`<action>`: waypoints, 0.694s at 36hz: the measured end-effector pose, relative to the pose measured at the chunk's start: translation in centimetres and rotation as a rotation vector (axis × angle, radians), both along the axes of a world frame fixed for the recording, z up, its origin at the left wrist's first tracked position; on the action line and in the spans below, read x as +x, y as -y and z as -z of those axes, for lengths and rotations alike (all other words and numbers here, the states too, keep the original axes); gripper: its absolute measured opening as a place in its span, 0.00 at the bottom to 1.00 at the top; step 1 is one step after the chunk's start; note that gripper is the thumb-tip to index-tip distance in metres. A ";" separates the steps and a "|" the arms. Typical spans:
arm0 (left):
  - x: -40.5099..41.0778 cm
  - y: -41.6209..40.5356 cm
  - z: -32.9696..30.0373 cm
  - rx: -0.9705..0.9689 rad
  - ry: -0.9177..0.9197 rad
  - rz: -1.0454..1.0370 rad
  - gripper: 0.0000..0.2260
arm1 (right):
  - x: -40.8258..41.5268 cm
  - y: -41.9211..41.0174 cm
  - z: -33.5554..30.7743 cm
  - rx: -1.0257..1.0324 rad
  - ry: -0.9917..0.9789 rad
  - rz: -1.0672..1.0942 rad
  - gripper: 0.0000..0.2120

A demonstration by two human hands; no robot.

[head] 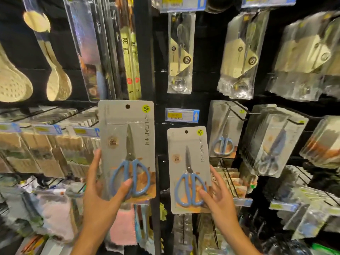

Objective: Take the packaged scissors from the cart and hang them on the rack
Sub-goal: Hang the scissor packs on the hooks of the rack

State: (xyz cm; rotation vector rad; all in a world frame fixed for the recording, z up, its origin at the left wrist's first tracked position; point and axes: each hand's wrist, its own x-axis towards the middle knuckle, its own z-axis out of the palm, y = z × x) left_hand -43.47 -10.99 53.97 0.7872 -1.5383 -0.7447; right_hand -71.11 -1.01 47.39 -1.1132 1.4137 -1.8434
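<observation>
**Two scissor packs held up at the rack**

While both hands were raised in front of the rack (158, 85), each one held a carded pack of blue-handled scissors. Left hand (100, 196) gripped the left pack (127, 144) at its lower end, thumb across the front over the handles, fingers (96, 159) curled round the left edge and behind. Pack upright, blade tip up, hang hole at top, tilted slightly. Right hand (219, 197) had the right pack (189, 168) by its lower right corner, thumb on the front near the handle loops, fingers spread along the right edge; grip looked looser than the left. Right pack sat lower and smaller in view than the left pack, also upright, hole at top. Neither hole was on a hook; both packs were in the air in front of the dark upright post between the rack's two bays.

A price tag (182, 115) sat on the rack between the packs, above the right one. Just right of the right pack, hung scissors (223, 129) of the same kind were already on a hook, with a thicker stack (270, 142) further right. Packed spoons (181, 52) hung above. Wooden spoons (57, 81) hung upper left. Cart could not be made out; bottom of view blurred.
</observation>
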 end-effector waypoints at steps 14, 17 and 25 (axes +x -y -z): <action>0.9 2.3 0.8 0.029 -0.089 0.139 0.44 | 2.4 1.6 2.2 0.006 -0.009 0.089 0.33; 0.8 2.6 1.1 0.009 -0.113 0.172 0.44 | 2.4 2.0 2.3 -0.004 -0.019 0.091 0.33; 0.4 3.9 1.1 0.011 -0.124 0.193 0.44 | 1.8 3.3 -0.1 -0.060 -0.084 0.117 0.33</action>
